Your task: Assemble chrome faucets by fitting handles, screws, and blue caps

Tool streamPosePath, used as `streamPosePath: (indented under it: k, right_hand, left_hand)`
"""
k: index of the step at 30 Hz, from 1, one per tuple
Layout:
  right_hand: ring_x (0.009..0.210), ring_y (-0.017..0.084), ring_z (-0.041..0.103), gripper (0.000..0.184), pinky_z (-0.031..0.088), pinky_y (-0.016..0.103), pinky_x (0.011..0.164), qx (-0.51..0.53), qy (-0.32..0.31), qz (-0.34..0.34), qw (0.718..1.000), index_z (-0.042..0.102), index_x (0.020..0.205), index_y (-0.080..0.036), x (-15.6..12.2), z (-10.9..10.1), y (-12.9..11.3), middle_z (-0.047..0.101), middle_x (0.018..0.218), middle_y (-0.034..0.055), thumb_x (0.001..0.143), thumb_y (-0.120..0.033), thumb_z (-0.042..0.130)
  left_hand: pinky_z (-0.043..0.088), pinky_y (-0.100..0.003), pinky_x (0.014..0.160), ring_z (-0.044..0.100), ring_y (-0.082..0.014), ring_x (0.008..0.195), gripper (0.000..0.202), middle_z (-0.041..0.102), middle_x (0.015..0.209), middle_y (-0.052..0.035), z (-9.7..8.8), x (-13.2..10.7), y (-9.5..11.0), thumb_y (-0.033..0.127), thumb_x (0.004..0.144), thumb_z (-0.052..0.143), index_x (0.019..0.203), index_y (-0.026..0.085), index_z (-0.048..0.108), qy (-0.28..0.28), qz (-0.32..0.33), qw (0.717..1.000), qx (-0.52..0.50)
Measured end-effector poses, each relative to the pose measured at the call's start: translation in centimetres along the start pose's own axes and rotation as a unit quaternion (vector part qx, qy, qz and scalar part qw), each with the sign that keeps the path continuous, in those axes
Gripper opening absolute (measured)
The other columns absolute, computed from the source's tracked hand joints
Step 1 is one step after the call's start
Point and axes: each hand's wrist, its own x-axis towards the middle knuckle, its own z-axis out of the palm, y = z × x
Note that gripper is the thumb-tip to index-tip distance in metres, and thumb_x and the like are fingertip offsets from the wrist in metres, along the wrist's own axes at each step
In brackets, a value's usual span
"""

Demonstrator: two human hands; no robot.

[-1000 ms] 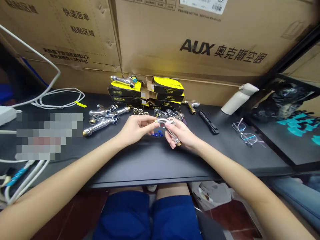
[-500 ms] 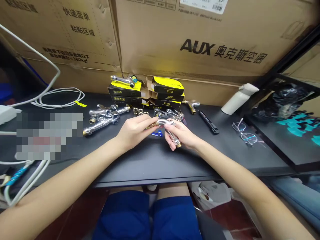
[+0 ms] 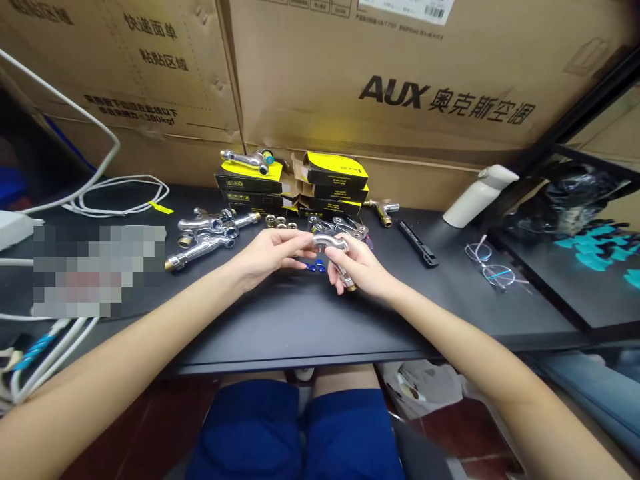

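In the head view, the right hand [image 3: 357,267] is closed around a chrome faucet [image 3: 333,241] held above the bench [image 3: 310,327], while the left hand [image 3: 277,252] has its fingertips at the spout's end, whether pinching I cannot tell. Small blue pieces [image 3: 319,265] lie just below and between the 2 hands, and more chrome faucets [image 3: 206,249] lie left of the left hand. Beyond both hands stand 2 stacks of yellow-and-black boxes [image 3: 336,171].
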Motion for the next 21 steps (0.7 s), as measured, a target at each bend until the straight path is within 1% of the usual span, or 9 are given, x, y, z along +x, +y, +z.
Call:
streamPosePath:
  k: [2,4,7,9,10,12,15,18,21]
  right_hand:
    - [0.038,0.011,0.058,0.033,0.038,0.016,0.034,0.025,-0.003,0.009,1.0,0.044,0.099,-0.022,0.2,-0.1,0.0,0.064,0.057,-0.0061,0.091,-0.051,0.057]
    - [0.036,0.011,0.057,0.034,0.038,0.016,0.033,0.058,-0.015,0.033,0.998,0.044,0.099,-0.021,0.4,-0.1,0.1,0.064,0.055,-0.006,0.092,-0.052,0.056]
    - [0.033,0.01,0.053,0.033,0.041,0.018,0.034,0.11,-0.049,0.063,0.991,0.046,0.098,-0.02,0.5,0.0,0.1,0.062,0.052,-0.0065,0.093,-0.052,0.053]
    - [0.033,0.01,0.052,0.033,0.043,0.019,0.035,0.122,-0.061,0.064,0.989,0.047,0.099,-0.02,0.4,0.0,0.0,0.061,0.051,-0.0068,0.094,-0.051,0.053]
    - [0.033,0.01,0.052,0.033,0.043,0.019,0.035,0.118,-0.058,0.061,0.989,0.047,0.1,-0.02,0.3,0.1,-0.1,0.062,0.052,-0.0067,0.093,-0.051,0.053]
    - [0.035,0.01,0.055,0.034,0.041,0.018,0.034,0.098,-0.041,0.05,0.993,0.045,0.1,-0.02,0.2,0.1,-0.2,0.063,0.054,-0.0062,0.092,-0.052,0.055]
    - [0.037,0.011,0.058,0.035,0.038,0.016,0.033,0.054,-0.025,0.029,0.998,0.044,0.099,-0.021,0.2,0.1,-0.1,0.065,0.057,-0.0056,0.091,-0.052,0.056]
    - [0.038,0.01,0.058,0.033,0.04,0.017,0.035,0.024,-0.025,0.014,0.999,0.045,0.098,-0.021,0.3,-0.1,0.2,0.064,0.058,-0.0058,0.092,-0.051,0.056]
    - [0.039,0.011,0.059,0.032,0.04,0.017,0.036,0.021,-0.018,0.004,1.0,0.045,0.099,-0.021,0.3,-0.3,0.3,0.064,0.059,-0.0057,0.092,-0.05,0.056]
  left_hand:
    - [0.059,-0.028,0.066,0.07,-0.0193,0.084,0.04,0.074,0.095,-0.0093,0.1,-0.1,-0.2,0.046,0.073,0.078,0.099,0.016,0.074,0.023,0.051,0.998,0.032]
    - [0.059,-0.03,0.069,0.069,-0.0195,0.084,0.034,0.073,0.095,-0.0086,0.2,-0.3,-0.5,0.041,0.074,0.078,0.097,0.016,0.073,0.062,0.164,0.977,0.123]
    - [0.056,-0.03,0.074,0.064,-0.0164,0.081,0.013,0.069,0.086,-0.0054,0.3,-0.5,-0.9,0.03,0.082,0.069,0.088,0.019,0.073,0.107,0.353,0.882,0.293]
    - [0.055,-0.028,0.073,0.063,-0.0151,0.08,0.008,0.066,0.084,-0.0041,0.4,-0.6,-1.0,0.025,0.084,0.066,0.088,0.02,0.071,0.121,0.387,0.851,0.333]
    - [0.055,-0.027,0.07,0.063,-0.015,0.08,0.012,0.066,0.086,-0.0039,0.5,-0.5,-1.1,0.026,0.083,0.067,0.093,0.019,0.069,0.125,0.369,0.865,0.316]
    - [0.056,-0.026,0.064,0.066,-0.0156,0.078,0.029,0.067,0.089,-0.0041,0.6,-0.4,-0.9,0.032,0.078,0.074,0.101,0.018,0.064,0.112,0.284,0.922,0.238]
    - [0.057,-0.027,0.06,0.068,-0.0176,0.072,0.038,0.07,0.08,-0.0046,0.6,-0.2,-0.5,0.041,0.071,0.079,0.094,0.014,0.065,0.028,0.109,0.986,0.121]
    - [0.058,-0.027,0.062,0.07,-0.021,0.081,0.038,0.074,0.084,-0.0077,0.4,-0.1,0.0,0.045,0.071,0.079,0.092,0.014,0.071,-0.03,0.0,0.998,0.06]
    - [0.059,-0.028,0.064,0.072,-0.0227,0.088,0.04,0.075,0.095,-0.0105,0.2,-0.2,0.3,0.05,0.075,0.075,0.097,0.016,0.073,-0.016,-0.008,1.0,0.025]
